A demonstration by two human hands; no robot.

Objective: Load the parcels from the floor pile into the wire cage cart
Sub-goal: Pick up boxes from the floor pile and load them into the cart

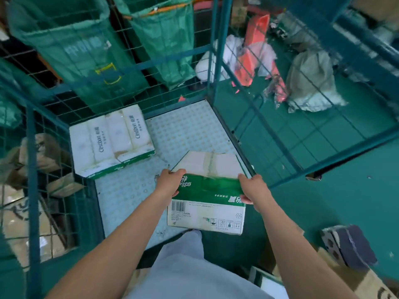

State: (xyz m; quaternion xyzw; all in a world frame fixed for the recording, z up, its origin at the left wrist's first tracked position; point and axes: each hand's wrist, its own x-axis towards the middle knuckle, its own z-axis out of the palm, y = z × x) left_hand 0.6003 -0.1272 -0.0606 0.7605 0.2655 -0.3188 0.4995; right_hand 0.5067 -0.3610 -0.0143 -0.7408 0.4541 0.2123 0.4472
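I hold a green and white carton (207, 197) over the front edge of the wire cage cart (32, 160). My left hand (170, 183) grips the carton's left top corner and my right hand (252, 188) grips its right top corner. The carton's taped top faces away from me and its barcode side faces me. Inside the cart, a white pack of tissue packets (110, 139) with green edges lies on the studded pale floor plate (185, 130) at the back left.
Green sacks (82, 46) hang behind the cart's back mesh. Orange, white and grey bags (311, 80) lie on the green floor to the right, beyond the side mesh. Cardboard boxes (38, 152) sit outside the left mesh. A dark parcel (349, 244) and a brown box lie at the lower right.
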